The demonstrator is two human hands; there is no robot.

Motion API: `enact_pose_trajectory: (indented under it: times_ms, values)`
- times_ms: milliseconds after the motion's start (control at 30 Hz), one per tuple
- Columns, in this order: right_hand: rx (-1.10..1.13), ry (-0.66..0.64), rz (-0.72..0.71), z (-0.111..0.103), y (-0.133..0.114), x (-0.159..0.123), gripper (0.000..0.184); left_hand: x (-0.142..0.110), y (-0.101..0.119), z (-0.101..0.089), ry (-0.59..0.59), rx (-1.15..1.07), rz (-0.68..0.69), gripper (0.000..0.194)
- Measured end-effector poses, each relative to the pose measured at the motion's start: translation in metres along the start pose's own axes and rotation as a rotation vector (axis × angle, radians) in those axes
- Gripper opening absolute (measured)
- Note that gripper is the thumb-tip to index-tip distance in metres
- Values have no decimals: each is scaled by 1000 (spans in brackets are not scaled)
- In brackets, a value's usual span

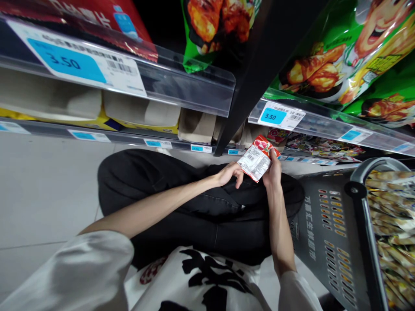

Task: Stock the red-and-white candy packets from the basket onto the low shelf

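A small red-and-white candy packet [254,158] is held over my crossed legs, its printed back with a barcode facing up. My right hand [274,170] grips the packet's right edge, thumb on top and fingers behind it. At its left corner my left hand [231,173] pinches the edge, with curled fingertips showing below. Part of the fingers of both hands is hidden. Just beyond the packet is the bottom shelf with open cardboard boxes [197,126].
Shelves with price tags [281,115] run across the front, with a dark upright post [256,60] between them. Green snack bags [319,65] fill the upper right shelf. A grey shopping basket [311,216] with several packaged goods stands at my right.
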State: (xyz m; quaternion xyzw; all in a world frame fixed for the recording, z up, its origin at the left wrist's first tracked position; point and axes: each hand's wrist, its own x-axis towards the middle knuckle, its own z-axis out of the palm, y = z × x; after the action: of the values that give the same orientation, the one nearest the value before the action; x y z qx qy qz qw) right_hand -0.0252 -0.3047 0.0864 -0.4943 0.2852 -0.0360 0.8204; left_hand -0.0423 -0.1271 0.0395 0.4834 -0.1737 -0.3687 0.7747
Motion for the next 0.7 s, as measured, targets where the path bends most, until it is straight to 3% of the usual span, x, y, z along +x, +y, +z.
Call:
enact_pose_trajectory:
  times_ms: [267,700]
  values:
    - [4,-22,48,-2,-1,1,30,-4,6,3,-34,76,97,71]
    - [-1,18,29,-5,2,3,29,-7,15,5,-54,126,104,67]
